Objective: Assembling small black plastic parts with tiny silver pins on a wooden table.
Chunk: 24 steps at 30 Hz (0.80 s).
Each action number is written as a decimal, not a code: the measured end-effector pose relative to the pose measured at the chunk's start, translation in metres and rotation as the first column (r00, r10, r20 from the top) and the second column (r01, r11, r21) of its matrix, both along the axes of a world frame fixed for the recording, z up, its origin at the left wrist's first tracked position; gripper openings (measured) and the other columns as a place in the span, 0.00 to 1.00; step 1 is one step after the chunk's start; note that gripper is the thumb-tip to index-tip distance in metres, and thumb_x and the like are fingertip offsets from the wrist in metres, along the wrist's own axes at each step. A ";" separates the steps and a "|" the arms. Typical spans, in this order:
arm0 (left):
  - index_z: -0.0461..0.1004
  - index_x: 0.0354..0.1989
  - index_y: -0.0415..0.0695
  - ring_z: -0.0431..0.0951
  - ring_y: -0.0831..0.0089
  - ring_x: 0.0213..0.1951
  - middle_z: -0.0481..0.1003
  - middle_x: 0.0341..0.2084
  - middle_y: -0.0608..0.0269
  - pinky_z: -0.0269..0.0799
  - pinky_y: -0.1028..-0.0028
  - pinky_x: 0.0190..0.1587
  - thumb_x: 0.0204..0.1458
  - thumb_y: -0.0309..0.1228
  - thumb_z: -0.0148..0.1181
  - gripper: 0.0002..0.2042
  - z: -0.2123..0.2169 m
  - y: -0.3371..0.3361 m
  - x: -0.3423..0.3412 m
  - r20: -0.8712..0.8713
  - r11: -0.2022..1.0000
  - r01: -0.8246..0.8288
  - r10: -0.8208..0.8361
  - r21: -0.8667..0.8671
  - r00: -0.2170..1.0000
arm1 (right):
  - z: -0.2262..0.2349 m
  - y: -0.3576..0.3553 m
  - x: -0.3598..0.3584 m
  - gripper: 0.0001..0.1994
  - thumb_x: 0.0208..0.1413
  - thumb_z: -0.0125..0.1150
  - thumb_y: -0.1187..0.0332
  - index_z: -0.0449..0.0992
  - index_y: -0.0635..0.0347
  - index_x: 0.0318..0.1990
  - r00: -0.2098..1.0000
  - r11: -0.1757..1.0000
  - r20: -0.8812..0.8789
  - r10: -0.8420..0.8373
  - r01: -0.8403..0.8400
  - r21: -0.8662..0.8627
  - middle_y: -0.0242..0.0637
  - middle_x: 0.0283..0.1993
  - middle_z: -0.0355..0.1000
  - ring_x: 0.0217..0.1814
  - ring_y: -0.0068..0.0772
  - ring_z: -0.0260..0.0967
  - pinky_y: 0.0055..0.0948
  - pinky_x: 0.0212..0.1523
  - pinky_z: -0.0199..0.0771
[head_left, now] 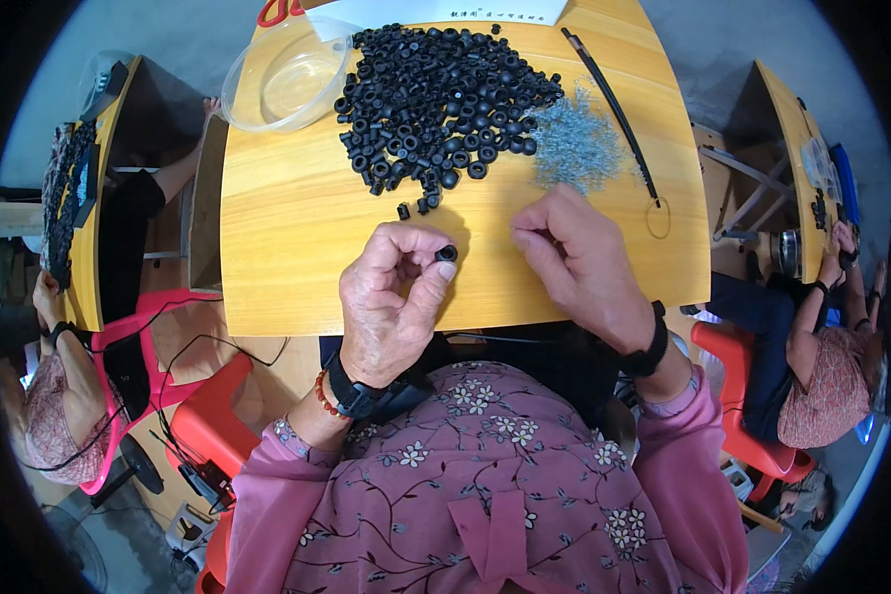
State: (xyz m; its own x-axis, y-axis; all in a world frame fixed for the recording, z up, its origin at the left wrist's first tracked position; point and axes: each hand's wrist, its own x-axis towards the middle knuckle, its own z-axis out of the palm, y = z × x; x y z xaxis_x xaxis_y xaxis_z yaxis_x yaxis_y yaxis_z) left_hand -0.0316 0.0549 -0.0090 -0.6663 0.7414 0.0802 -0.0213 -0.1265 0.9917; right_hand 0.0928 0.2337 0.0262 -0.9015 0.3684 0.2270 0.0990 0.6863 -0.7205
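Here, in the head view, the left hand (391, 297) is raised over the near edge of a smooth, honey-coloured wooden bench (297, 228), its grip pinched together on a small black ring (446, 253), a matte, rubbery-looking round piece with a hole through it, held between thumb and forefinger tip. The right hand (579, 262) rests just beside it to the right, its fingers curled in and thumb and forefinger tips pressed together; whether anything thin sits between them cannot be told.

Farther back on the bench lies a broad heap of black rings (436, 94), dull, round and chunky, spilling into a few loose pieces near the left hand. Touching the heap's right side is a tangled pile of fine wire pieces (574, 144), grey, thin and glinting. A long black strip (612, 99) runs slantwise past the wire pile, ending by a thin loop. At the far left corner sits a clear plastic bowl (282, 84), shallow and glossy, partly over the bench edge. A white paper sheet (436, 12) lies at the far rim.

Both wrists carry black bands; the sleeves are pink, soft and flower-printed.
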 end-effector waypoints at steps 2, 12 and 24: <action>0.72 0.42 0.37 0.72 0.81 0.39 0.75 0.40 0.63 0.70 0.79 0.46 0.56 0.18 0.62 0.08 -0.001 -0.001 -0.001 -0.019 1.000 0.012 -0.012 -0.012 1.000 | 0.013 -0.008 -0.003 0.04 0.56 0.59 0.77 0.74 0.62 0.38 0.995 0.988 -0.053 0.085 -0.091 -0.123 0.44 0.34 0.68 0.35 0.47 0.72 0.41 0.33 0.71; 0.70 0.42 0.36 0.73 0.81 0.37 0.74 0.36 0.64 0.71 0.80 0.44 0.55 0.16 0.62 0.10 0.008 0.001 0.000 0.076 0.999 0.012 -0.009 -0.043 0.997 | 0.009 -0.021 -0.021 0.11 0.51 0.58 0.82 0.75 0.62 0.42 0.969 0.976 -0.130 0.210 -0.216 -0.033 0.42 0.34 0.69 0.35 0.46 0.72 0.38 0.33 0.73; 0.69 0.40 0.38 0.72 0.85 0.34 0.73 0.32 0.69 0.70 0.83 0.39 0.54 0.14 0.61 0.09 0.005 0.001 -0.003 0.018 1.000 0.000 0.000 -0.003 1.000 | 0.003 -0.032 -0.021 0.09 0.57 0.59 0.80 0.74 0.64 0.44 0.982 0.984 -0.158 0.104 -0.125 -0.128 0.44 0.33 0.69 0.32 0.47 0.71 0.38 0.32 0.72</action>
State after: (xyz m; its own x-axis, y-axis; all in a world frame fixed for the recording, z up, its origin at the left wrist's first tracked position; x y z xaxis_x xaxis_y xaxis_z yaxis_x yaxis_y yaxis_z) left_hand -0.0344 0.0563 -0.0044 -0.6679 0.7413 0.0662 -0.0389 -0.1236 0.9916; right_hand 0.0716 0.2016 0.0288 -0.8991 0.3016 0.3172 -0.0907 0.5805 -0.8092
